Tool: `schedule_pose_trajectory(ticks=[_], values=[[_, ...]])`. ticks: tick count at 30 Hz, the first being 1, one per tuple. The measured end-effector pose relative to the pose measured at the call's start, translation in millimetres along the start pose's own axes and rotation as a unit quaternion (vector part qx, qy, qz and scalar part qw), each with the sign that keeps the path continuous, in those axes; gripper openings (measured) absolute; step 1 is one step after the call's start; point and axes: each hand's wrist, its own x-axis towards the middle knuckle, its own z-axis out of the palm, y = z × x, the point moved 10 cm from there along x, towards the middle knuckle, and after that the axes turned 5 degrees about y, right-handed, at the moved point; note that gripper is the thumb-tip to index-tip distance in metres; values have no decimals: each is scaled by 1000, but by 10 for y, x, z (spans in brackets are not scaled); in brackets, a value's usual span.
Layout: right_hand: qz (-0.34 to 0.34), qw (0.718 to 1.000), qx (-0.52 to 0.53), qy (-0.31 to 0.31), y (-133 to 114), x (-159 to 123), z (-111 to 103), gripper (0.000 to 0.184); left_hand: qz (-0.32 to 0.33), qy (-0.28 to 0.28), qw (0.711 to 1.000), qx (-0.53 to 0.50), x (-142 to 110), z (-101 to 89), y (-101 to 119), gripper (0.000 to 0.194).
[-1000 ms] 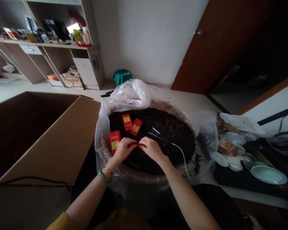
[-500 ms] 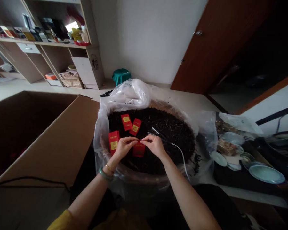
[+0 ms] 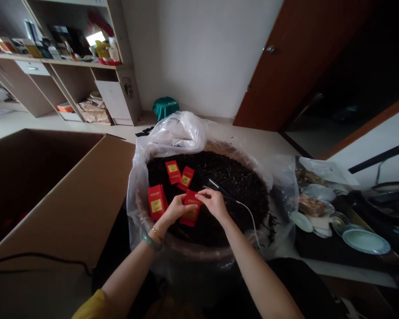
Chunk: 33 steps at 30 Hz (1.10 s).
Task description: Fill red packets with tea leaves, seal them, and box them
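My left hand is closed on a red packet with gold print, its thumb across the front. At the packet's upper right corner, the fingers of my right hand pinch the top edge. The packet is upright over dark dried leaves, probably loose tea, which fill a round basket lined with a clear plastic bag. Two red packets lie on the leaves beyond my left hand, and a small red stack sits left of it. Just past my right hand rests a black two-armed tool with a white cord.
A big open cardboard box stands at the left, a black cable across its near side. Bowls and dishes sit on a dark surface at the right. Behind are a green-covered stool, shelves and a brown door.
The red packet has come into fuller view between my hands, tipped upright. My left hand has shifted from pinching its top edge to gripping its side, while my right still pinches the top.
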Motion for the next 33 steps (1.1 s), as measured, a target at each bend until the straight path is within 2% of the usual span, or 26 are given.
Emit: schedule_pose_trajectory(ticks=[3, 5, 8, 10, 12, 14, 16, 18, 21, 23, 24, 26, 28, 30, 33], values=[[-55, 994, -90, 30, 45, 86, -146, 26, -23, 6, 999, -33, 47, -28, -79, 53], [-83, 967, -232, 61, 112, 144, -282, 31, -15, 11, 999, -43, 72, -65, -78, 52], [-27, 894, -445, 51, 388, 219, -401, 50, 2, 10, 999, -39, 86, -94, -53, 51], [14, 855, -519, 14, 550, 236, -402, 56, 10, 3, 999, -34, 84, -85, -38, 51], [23, 833, -553, -15, 610, 241, -357, 56, 12, -5, 999, -32, 81, -65, -32, 52], [19, 824, -566, -28, 604, 254, -318, 51, 12, -8, 999, -30, 81, -54, -33, 54], [14, 825, -563, -35, 583, 281, -320, 44, 10, -8, 1000, -24, 86, -51, -43, 54], [13, 845, -534, -31, 553, 325, -387, 39, 10, -6, 1000, -15, 95, -59, -57, 54], [12, 912, -410, -23, 445, 394, -545, 43, 9, -1, 1000, -9, 107, -73, -85, 53], [4, 956, -288, -59, 314, 396, -554, 48, 8, 2, 1000, -6, 107, -76, -95, 52], [-1, 968, -233, -94, 230, 368, -506, 51, 7, 2, 1000, -6, 103, -72, -94, 51], [-17, 971, -165, -170, 33, 259, -348, 54, 6, -4, 1000, -7, 87, -50, -79, 50], [-35, 962, -168, -213, -143, 131, -188, 54, 10, -17, 1000, -7, 66, -14, -45, 50], [-49, 957, -192, -213, -267, 39, -76, 50, 22, -23, 1000, -1, 48, 7, -4, 49], [-69, 960, -202, -179, -382, -30, 0, 37, 21, -14, 1000, 10, 44, -11, -16, 46]])
